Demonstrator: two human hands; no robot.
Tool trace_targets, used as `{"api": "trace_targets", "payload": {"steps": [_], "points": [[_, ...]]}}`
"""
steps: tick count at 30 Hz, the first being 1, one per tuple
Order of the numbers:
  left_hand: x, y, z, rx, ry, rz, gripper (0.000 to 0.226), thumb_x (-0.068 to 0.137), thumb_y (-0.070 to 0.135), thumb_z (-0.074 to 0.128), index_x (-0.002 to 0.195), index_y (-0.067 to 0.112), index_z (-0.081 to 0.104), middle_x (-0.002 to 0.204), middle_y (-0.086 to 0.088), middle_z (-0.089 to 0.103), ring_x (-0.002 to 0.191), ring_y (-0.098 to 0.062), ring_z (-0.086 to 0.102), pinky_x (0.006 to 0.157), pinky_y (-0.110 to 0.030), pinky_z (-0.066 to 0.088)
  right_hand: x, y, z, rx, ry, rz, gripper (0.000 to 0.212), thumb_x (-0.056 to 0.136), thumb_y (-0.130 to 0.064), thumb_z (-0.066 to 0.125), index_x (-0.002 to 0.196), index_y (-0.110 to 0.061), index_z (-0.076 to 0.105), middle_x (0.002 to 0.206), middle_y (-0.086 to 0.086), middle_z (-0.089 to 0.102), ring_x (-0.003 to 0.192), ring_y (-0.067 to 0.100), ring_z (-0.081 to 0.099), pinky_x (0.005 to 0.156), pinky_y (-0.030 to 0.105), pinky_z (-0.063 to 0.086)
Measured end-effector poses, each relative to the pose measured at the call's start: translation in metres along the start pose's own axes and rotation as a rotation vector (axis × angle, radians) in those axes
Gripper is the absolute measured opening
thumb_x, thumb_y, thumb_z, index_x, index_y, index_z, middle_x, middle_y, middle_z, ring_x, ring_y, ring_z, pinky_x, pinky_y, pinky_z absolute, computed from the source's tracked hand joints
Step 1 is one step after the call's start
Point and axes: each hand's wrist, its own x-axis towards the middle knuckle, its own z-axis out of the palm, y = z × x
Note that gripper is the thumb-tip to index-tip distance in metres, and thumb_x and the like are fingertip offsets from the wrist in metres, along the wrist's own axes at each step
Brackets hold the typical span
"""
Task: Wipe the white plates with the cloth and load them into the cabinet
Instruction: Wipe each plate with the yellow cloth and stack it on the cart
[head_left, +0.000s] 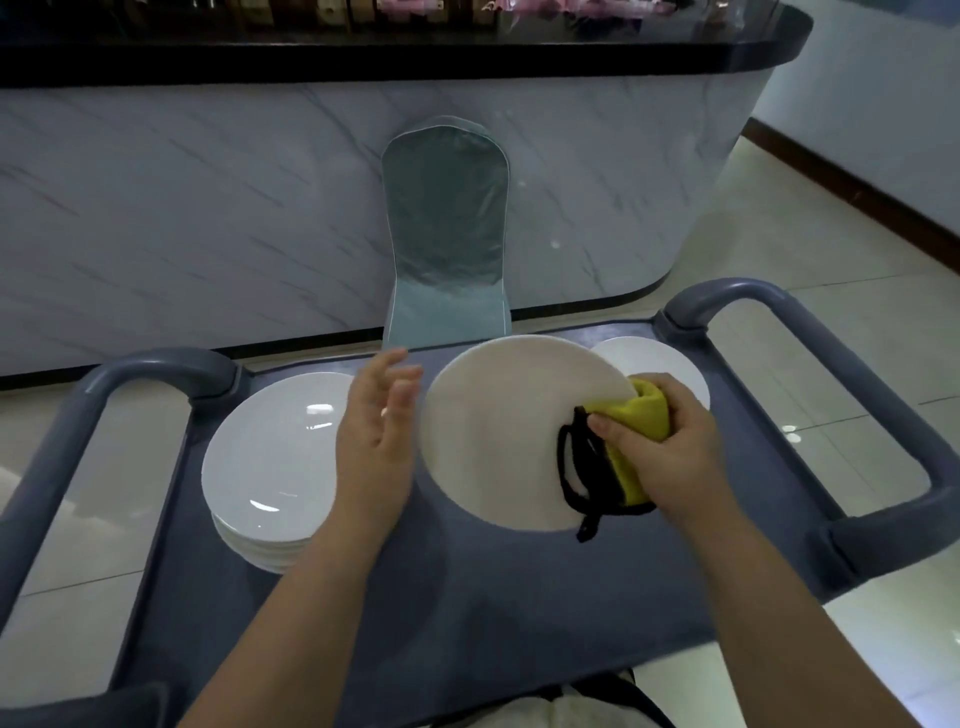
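A white plate (498, 431) is tilted up above the grey cart top, its underside towards me. My right hand (670, 447) grips its right rim together with a yellow cloth (647, 415) that has a black edging and loop hanging down. My left hand (376, 431) hovers open just left of the plate, fingers spread, apart from the rim. A stack of several white plates (270, 462) sits on the cart at the left. Another white plate (660, 364) lies flat at the right, partly hidden behind the held plate.
The blue-grey cart (467, 597) has raised handles at left (104, 384) and right (857, 395). Beyond it stand a chair with a shiny teal cover (447, 228) and a marble-fronted counter (208, 208) with a black top. Glossy tiled floor surrounds the cart.
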Motion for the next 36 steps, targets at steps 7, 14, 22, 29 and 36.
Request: {"api": "trace_targets", "payload": {"steps": [7, 14, 22, 29, 36], "points": [[0.025, 0.034, 0.017, 0.422, -0.158, 0.371, 0.027, 0.096, 0.039, 0.05, 0.096, 0.021, 0.07, 0.075, 0.014, 0.061, 0.07, -0.004, 0.054, 0.06, -0.011, 0.038, 0.016, -0.041, -0.001, -0.24, -0.165, -0.222, 0.042, 0.062, -0.037, 0.088, 0.094, -0.042, 0.061, 0.095, -0.029, 0.061, 0.091, -0.007, 0.056, 0.073, 0.0, 0.038], [0.007, 0.011, 0.026, 0.102, 0.142, -0.159, 0.024, 0.096, 0.033, 0.056, 0.078, 0.035, 0.071, 0.068, 0.023, 0.066, 0.064, 0.005, 0.056, 0.061, -0.014, 0.043, -0.016, -0.007, 0.005, 0.182, 0.052, 0.172, 0.044, 0.061, -0.041, 0.087, 0.098, -0.033, 0.065, 0.095, -0.01, 0.071, 0.09, 0.011, 0.067, 0.08, 0.039, 0.058], [0.01, 0.012, 0.032, 0.367, -0.056, 0.206, 0.024, 0.097, 0.036, 0.053, 0.096, 0.021, 0.072, 0.075, 0.013, 0.066, 0.069, -0.004, 0.056, 0.065, -0.017, 0.044, -0.006, 0.013, -0.006, -0.047, -0.091, 0.092, 0.039, 0.067, -0.029, 0.087, 0.096, -0.036, 0.062, 0.093, -0.018, 0.067, 0.089, 0.002, 0.062, 0.076, 0.019, 0.052], [0.026, 0.035, 0.036, 0.44, -0.168, 0.391, 0.014, 0.091, 0.026, 0.063, 0.086, 0.02, 0.074, 0.068, 0.013, 0.065, 0.069, -0.008, 0.056, 0.061, -0.014, 0.039, 0.001, -0.014, 0.001, -0.093, -0.091, -0.142, 0.043, 0.062, -0.044, 0.084, 0.096, -0.048, 0.058, 0.095, -0.024, 0.065, 0.091, -0.004, 0.06, 0.074, 0.009, 0.046], [0.018, 0.021, 0.033, 0.363, -0.021, 0.252, 0.021, 0.094, 0.035, 0.058, 0.09, 0.02, 0.072, 0.067, 0.012, 0.064, 0.066, -0.006, 0.055, 0.06, -0.017, 0.041, 0.0, 0.005, 0.0, -0.033, -0.032, 0.011, 0.037, 0.067, -0.029, 0.087, 0.091, -0.038, 0.061, 0.09, -0.021, 0.065, 0.084, -0.003, 0.06, 0.069, 0.01, 0.048]]}}
